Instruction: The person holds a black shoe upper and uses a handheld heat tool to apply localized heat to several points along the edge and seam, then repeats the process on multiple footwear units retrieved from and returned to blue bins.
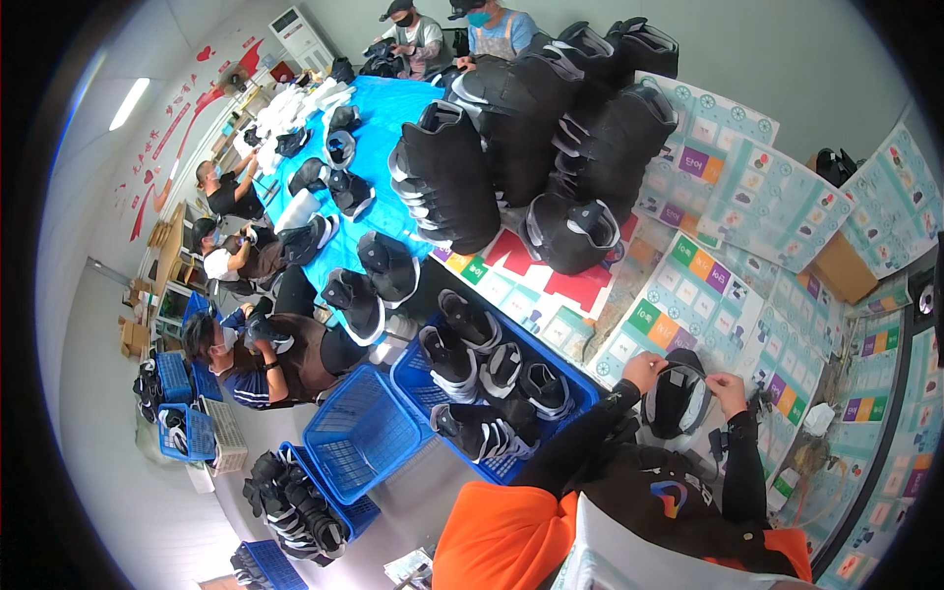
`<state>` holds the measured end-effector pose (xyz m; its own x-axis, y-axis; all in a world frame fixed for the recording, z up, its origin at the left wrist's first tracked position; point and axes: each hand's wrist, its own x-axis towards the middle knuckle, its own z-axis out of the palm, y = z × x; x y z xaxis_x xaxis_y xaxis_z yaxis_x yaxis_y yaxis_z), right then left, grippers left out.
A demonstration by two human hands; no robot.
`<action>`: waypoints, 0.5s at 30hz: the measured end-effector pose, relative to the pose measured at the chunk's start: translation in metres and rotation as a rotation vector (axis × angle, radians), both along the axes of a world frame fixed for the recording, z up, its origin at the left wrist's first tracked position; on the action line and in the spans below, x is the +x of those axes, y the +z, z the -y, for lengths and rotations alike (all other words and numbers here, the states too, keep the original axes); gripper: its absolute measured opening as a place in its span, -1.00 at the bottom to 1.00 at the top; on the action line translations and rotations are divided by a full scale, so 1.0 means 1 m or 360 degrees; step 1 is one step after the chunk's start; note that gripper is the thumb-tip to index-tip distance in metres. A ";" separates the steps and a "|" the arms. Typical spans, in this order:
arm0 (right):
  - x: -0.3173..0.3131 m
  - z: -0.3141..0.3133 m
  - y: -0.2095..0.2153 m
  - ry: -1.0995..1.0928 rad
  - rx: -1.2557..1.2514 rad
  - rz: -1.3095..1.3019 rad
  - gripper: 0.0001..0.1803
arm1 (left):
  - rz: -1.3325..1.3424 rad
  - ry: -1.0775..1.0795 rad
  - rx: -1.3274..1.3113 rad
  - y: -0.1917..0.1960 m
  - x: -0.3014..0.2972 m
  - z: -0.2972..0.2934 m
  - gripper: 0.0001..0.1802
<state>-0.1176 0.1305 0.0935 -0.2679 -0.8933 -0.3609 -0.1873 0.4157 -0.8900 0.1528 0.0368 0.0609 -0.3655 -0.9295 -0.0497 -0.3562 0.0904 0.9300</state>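
Over the worktop at the lower right, I hold a black cap [675, 401] with its inside facing up and pale grey lining showing. My left hand [645, 372] pinches the cap's edge on the left side. On the opposite edge, my right hand [728, 393] has its fingers closed on the rim. Ahead of my hands, a single black-and-grey cap [570, 234] lies beside tall nested stacks of black caps [447, 177]. Left of my left arm, several more caps [453, 362] sit loosely in a blue crate [580, 372].
Printed sheets [678, 305] cover the worktop around me, with a brown cardboard box [844, 267] at the right. Another blue basket [359, 433] stands left of the crate. Co-workers [280, 359] sit along a blue-covered table [379, 108] with caps on it.
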 end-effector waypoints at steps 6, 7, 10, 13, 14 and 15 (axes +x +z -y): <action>-0.009 0.002 -0.001 -0.0151 0.0228 0.0459 -0.86 | 0.0052 0.0102 -0.0013 -0.008 -0.011 -0.001 -0.74; -0.010 0.001 -0.003 -0.0141 0.0234 0.0465 -0.86 | 0.0065 0.0100 -0.0018 -0.009 -0.011 0.000 -0.74; -0.023 -0.002 -0.016 -0.0113 0.0229 0.0505 -0.82 | 0.0081 0.0094 0.0010 -0.008 -0.018 -0.002 -0.73; -0.021 -0.001 -0.031 0.0135 -0.0275 -0.0577 -0.86 | 0.0124 0.0137 0.0025 -0.011 -0.031 -0.006 -0.73; 0.000 0.000 -0.021 0.0172 -0.0419 -0.0835 -0.87 | 0.0167 0.0195 0.0017 -0.016 -0.028 -0.009 -0.73; 0.009 -0.003 -0.021 0.0179 -0.0516 -0.0962 -0.88 | 0.0180 0.0217 0.0016 -0.013 -0.031 -0.012 -0.73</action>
